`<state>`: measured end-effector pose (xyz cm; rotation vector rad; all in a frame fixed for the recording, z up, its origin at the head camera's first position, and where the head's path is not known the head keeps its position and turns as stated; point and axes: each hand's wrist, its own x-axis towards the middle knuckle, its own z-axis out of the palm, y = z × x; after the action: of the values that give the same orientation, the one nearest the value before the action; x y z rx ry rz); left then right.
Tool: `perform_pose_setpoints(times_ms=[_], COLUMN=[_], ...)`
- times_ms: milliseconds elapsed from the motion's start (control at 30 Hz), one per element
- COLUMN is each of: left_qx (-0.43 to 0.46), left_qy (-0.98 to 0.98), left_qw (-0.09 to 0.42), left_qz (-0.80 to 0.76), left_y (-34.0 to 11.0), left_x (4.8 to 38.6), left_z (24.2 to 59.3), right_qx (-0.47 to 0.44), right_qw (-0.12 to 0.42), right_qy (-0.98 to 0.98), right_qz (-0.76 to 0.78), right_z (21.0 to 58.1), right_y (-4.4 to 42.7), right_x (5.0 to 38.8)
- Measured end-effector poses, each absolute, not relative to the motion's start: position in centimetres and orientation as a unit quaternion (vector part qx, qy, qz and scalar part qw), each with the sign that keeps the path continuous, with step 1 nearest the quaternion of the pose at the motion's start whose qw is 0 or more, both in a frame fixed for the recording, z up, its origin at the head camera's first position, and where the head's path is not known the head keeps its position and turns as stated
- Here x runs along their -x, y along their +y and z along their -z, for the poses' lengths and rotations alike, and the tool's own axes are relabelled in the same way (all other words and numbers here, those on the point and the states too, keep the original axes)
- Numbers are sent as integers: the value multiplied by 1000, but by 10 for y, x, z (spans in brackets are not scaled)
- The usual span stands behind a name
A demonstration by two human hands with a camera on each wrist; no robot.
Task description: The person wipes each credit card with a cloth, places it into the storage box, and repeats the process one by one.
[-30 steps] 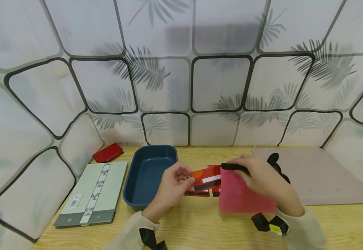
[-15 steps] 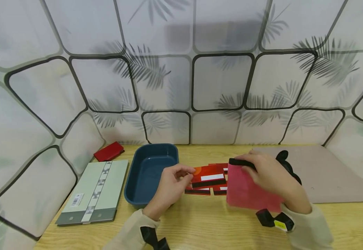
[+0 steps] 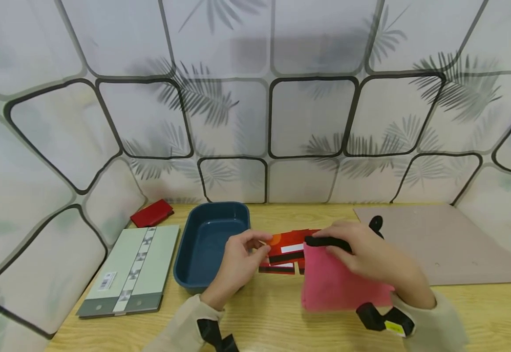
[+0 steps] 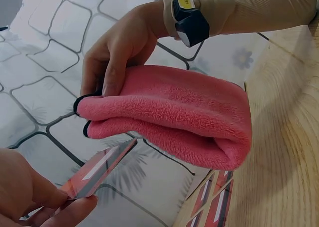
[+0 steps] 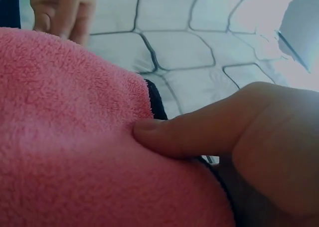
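Observation:
My left hand (image 3: 242, 259) pinches a red card (image 3: 284, 247) by its left end, between thumb and fingers. The card has a white strip and a dark stripe, and is held above the table. In my right hand (image 3: 363, 249) is a folded pink cloth (image 3: 339, 283) with black edging, gripped near its upper edge. Seen from the left wrist, the fluffy cloth (image 4: 174, 117) hangs folded over, close to the held card (image 4: 99, 169). More red cards (image 4: 217, 207) lie on the table beneath. From the right wrist, my thumb presses on the cloth (image 5: 75, 112).
A blue basin (image 3: 211, 249) stands left of my left hand. Farther left lie a pale green folder (image 3: 150, 269) and a red wallet-like item (image 3: 152, 214). At the right is a flat greyish-pink board (image 3: 449, 249), with a black looped object (image 3: 376, 224) partly behind my right hand.
The cloth went right, off the held card, and then came back left over its right end. My left hand keeps its pinch on the card and has barely moved.

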<state>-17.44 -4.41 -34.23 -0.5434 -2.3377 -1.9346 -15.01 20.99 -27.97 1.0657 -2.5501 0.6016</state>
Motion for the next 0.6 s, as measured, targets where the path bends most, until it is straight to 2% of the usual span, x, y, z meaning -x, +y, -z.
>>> perform_pose_setpoints(times_ms=[433,600], left_qx=[180,197], left_qy=[-730,-723], left_qw=[-42,-43], left_qz=[658,661], left_y=[-42,-38], left_x=[167,167], left_z=[341,338], right_qx=[-392,-387], right_qw=[113,110], right_qy=[-885,-890], right_qz=[-223,-216], right_z=[296,296], right_y=[178,177], right_x=[153,154])
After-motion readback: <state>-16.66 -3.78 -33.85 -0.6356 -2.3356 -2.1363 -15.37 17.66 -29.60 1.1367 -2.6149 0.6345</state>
